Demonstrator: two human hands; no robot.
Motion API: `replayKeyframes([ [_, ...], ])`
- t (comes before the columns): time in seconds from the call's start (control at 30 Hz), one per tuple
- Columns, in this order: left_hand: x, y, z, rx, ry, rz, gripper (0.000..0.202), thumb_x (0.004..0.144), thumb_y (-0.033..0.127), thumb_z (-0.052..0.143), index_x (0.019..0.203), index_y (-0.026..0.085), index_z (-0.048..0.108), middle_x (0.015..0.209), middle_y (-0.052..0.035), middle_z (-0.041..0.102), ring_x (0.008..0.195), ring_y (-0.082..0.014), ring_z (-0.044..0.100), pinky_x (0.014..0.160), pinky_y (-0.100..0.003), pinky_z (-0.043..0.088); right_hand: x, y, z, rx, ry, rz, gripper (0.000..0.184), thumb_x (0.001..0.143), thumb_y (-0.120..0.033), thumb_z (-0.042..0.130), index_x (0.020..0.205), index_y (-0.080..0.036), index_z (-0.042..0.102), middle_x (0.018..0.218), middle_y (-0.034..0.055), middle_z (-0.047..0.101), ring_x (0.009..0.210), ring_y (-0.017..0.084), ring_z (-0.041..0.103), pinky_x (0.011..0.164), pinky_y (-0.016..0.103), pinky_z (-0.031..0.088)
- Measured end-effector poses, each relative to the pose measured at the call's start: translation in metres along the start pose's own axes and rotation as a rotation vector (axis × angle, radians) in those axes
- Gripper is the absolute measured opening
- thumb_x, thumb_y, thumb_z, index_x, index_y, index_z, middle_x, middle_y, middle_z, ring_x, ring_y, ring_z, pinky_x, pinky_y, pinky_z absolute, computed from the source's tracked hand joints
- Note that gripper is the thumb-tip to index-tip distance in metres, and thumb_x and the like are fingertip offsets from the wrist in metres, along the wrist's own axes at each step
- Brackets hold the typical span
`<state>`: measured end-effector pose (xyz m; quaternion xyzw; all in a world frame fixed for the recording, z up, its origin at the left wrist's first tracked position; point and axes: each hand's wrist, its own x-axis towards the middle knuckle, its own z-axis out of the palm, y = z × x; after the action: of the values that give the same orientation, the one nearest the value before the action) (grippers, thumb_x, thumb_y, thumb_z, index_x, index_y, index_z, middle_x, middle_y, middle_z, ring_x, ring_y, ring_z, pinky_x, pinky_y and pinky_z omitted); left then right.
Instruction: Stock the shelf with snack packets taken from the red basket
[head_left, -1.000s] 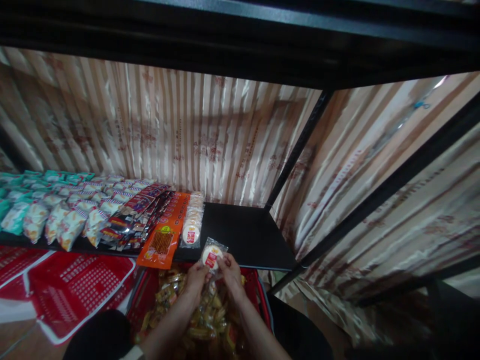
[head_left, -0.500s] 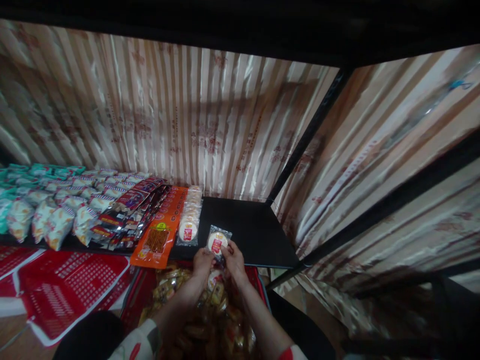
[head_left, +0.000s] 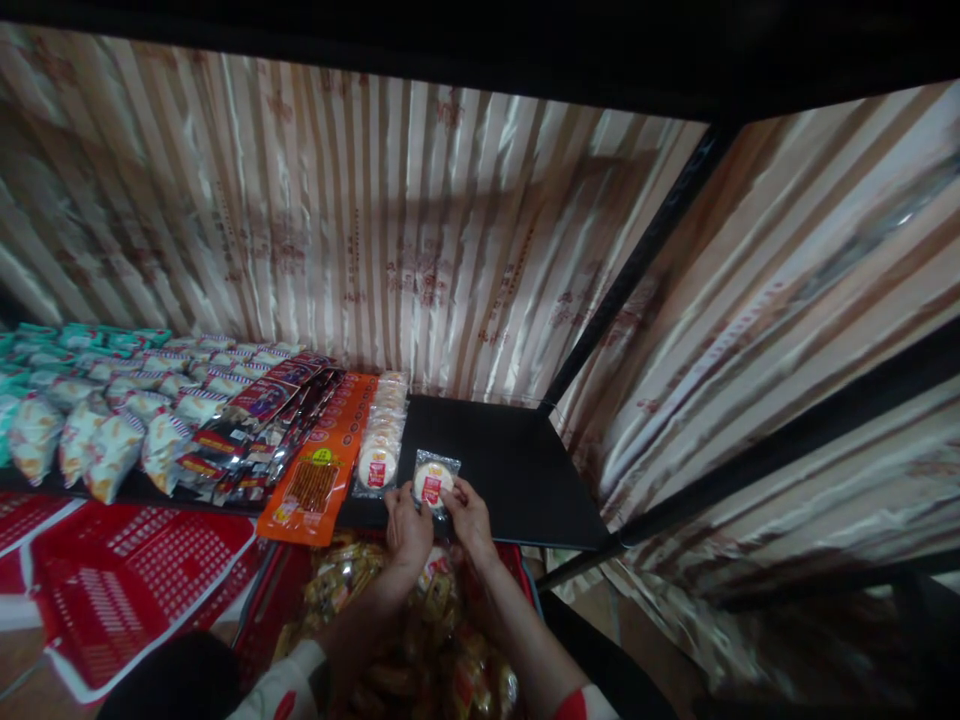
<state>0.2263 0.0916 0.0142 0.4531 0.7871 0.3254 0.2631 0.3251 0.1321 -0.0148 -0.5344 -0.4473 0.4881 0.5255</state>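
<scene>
A clear packet with a round white rice cracker (head_left: 433,480) and a red label is at the front part of the black shelf (head_left: 487,450). My right hand (head_left: 470,518) pinches its lower right side, thumb on the front. Curled at the lower left edge, the fingers of my left hand (head_left: 409,522) grip the same packet. Just left of it, a row of similar cracker packets (head_left: 377,466) runs back toward the curtain. Below my hands, a red basket (head_left: 271,588) holds many wrapped snacks (head_left: 341,580) in golden and clear film.
Left along the shelf lie an orange snack bag (head_left: 319,480), dark snack packs (head_left: 240,430), white puffed bags (head_left: 112,450) and green bags (head_left: 112,338). A red perforated basket (head_left: 142,580) stands at lower left. Black posts (head_left: 637,270) and a striped curtain (head_left: 420,200) bound the shelf.
The cracker packet has shifted slightly left, closer to the row. My left hand has moved a little up along the packet's left side; my right hand stays on it.
</scene>
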Motion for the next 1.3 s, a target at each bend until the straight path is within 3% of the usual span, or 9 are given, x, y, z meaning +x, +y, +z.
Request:
replayKeyframes([
  [0.2,0.012,0.02,-0.002,0.075,-0.082,0.051,0.042,0.084,0.014,0.044,0.126,0.014,0.046,0.119,-0.012,0.052,0.108,-0.0175,0.054,0.087,-0.023,0.042,0.023,0.001,-0.001,-0.026,0.017,-0.059,0.034,0.058,-0.044,0.068,0.079,-0.018,0.062,0.065,0.0027,0.068,0.063,0.019,0.064,0.061,0.028,0.05],
  [0.5,0.054,0.035,0.022,0.052,-0.131,0.118,0.04,0.08,0.005,0.041,0.118,0.008,0.054,0.12,-0.0151,0.051,0.11,-0.018,0.053,0.095,-0.022,0.037,0.08,0.009,0.0,-0.324,0.083,-0.09,0.025,0.063,-0.038,0.061,0.078,-0.019,0.066,0.068,0.0017,0.066,0.061,0.017,0.061,0.059,0.026,0.049],
  [0.7,0.089,0.046,0.032,0.058,-0.096,0.113,0.041,0.081,0.004,0.038,0.118,0.01,0.056,0.125,-0.0148,0.05,0.112,-0.0167,0.053,0.096,-0.021,0.037,0.123,0.012,0.013,-0.433,0.14,-0.127,0.027,0.064,-0.034,0.058,0.084,-0.018,0.067,0.081,0.0045,0.066,0.071,0.017,0.062,0.068,0.026,0.049],
  [0.97,0.132,0.057,0.048,-0.031,-0.007,0.127,0.037,0.082,0.009,0.04,0.113,0.011,0.06,0.128,-0.0146,0.053,0.118,-0.0192,0.05,0.101,-0.026,0.036,0.163,0.011,0.034,-0.476,0.216,-0.147,0.019,0.064,-0.035,0.058,0.076,-0.022,0.067,0.07,-0.0011,0.066,0.065,0.016,0.06,0.065,0.026,0.046],
  [1.3,0.169,0.069,0.063,-0.05,-0.048,0.126,0.037,0.087,0.014,0.034,0.113,0.008,0.06,0.131,-0.0153,0.052,0.124,-0.0184,0.045,0.105,-0.027,0.031,0.199,0.003,0.049,-0.488,0.202,-0.127,0.012,0.065,-0.027,0.058,0.074,-0.022,0.064,0.069,-0.0011,0.067,0.066,0.016,0.061,0.067,0.026,0.046],
])
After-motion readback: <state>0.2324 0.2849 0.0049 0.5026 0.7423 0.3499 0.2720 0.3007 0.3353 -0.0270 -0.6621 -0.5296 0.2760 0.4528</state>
